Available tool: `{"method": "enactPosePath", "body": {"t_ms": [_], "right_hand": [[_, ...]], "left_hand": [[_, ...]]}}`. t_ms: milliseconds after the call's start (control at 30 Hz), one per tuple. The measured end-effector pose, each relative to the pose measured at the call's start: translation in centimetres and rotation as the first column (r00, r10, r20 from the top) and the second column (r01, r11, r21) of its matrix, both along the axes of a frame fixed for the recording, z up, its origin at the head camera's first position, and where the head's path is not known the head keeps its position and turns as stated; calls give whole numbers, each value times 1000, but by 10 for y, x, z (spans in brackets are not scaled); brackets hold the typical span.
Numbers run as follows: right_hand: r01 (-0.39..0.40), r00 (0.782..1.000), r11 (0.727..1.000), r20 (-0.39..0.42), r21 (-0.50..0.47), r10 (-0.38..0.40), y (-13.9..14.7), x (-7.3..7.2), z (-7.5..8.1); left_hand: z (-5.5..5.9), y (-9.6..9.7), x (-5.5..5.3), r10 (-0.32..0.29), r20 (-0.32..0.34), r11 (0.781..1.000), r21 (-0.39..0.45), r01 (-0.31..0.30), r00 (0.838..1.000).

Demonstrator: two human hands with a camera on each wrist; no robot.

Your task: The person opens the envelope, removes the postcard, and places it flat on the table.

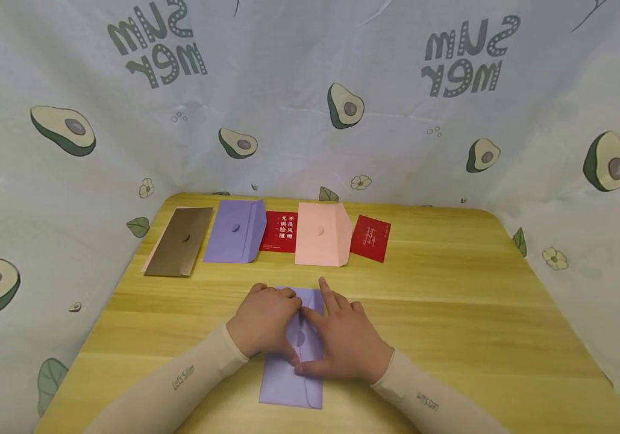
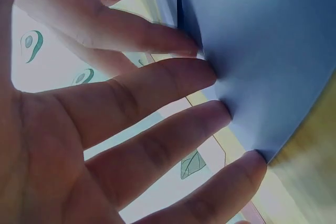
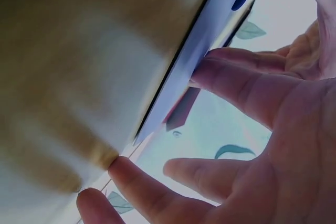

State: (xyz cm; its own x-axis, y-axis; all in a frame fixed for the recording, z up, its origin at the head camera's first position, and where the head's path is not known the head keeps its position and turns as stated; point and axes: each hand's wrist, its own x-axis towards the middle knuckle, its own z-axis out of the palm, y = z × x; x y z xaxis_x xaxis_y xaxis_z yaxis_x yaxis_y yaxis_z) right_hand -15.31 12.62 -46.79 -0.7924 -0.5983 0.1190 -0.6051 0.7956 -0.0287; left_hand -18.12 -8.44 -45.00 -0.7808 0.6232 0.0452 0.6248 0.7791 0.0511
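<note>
A purple envelope lies lengthwise on the table near me, its flap folded along the right long side. My left hand rests on its left part, and the left wrist view shows extended fingertips pressing on the purple paper. From the right, my right hand touches the flap with its thumb and one finger near the round tab. In the right wrist view its other fingers spread out, two tips down on the tabletop beside the envelope's edge. Both hands partly cover the envelope.
Along the back of the table lie a brown envelope over a pink one, another purple envelope, a red card with white writing, a pink envelope and another red card. A printed curtain hangs behind the table.
</note>
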Motion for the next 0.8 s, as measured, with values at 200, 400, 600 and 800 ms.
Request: {"method": "enactPosePath", "body": {"t_ms": [200, 400, 600, 800], "right_hand": [[8, 1000, 1000, 1, -23, -8, 0, 0, 0], [29, 1000, 998, 10, -55, -29, 0, 1, 0], [49, 999, 997, 24, -56, -48, -1, 2, -2], [51, 998, 998, 44, -46, -49, 0, 2, 0]], "left_hand": [[1, 0, 0, 0, 2, 1000, -23, 0, 1000], [-2, 0, 0, -1, 9, 1000, -21, 1, 1000], [-3, 0, 0, -4, 15, 1000, -16, 4, 1000], [-3, 1, 1, -3, 6, 1000, -16, 3, 1000]]}}
